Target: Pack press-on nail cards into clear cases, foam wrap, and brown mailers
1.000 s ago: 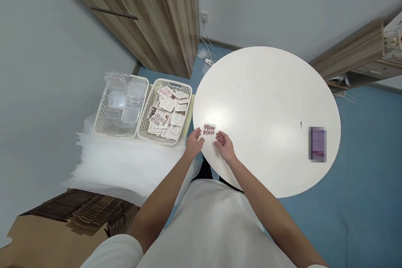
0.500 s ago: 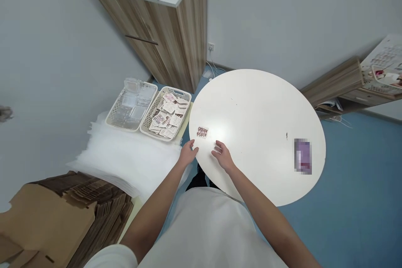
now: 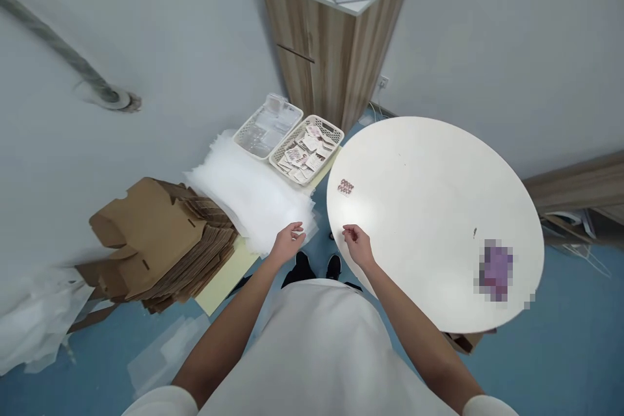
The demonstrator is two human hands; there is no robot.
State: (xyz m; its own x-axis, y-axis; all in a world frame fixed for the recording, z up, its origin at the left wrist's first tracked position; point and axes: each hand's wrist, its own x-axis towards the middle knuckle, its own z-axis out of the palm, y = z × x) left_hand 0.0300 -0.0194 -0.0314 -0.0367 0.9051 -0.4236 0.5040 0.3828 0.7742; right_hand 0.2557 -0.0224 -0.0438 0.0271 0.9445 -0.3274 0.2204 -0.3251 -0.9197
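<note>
A small set of reddish-brown press-on nails (image 3: pixel 346 186) lies near the left edge of the round white table (image 3: pixel 429 208). My left hand (image 3: pixel 288 242) hovers at the near right edge of a stack of white foam sheets (image 3: pixel 253 188), its fingers apart and nothing between them. Over the table's left rim, below the nail set, is my right hand (image 3: pixel 358 245). Its fingers are loosely bent, and no object shows in them. Neither hand touches the nail set.
Left of the table stand a basket of printed cards (image 3: pixel 305 153) and a basket of clear plastic boxes (image 3: pixel 268 127). Flattened brown cardboard boxes (image 3: pixel 160 240) are piled farther left. A blurred purple item (image 3: pixel 496 270) rests on the table's right side. Behind stands a wooden cabinet (image 3: pixel 331 52).
The view has turned left, so the table and baskets sit farther right. My hands have moved away from the nail set, the left one towards the foam sheets. My right fingers have bent more.
</note>
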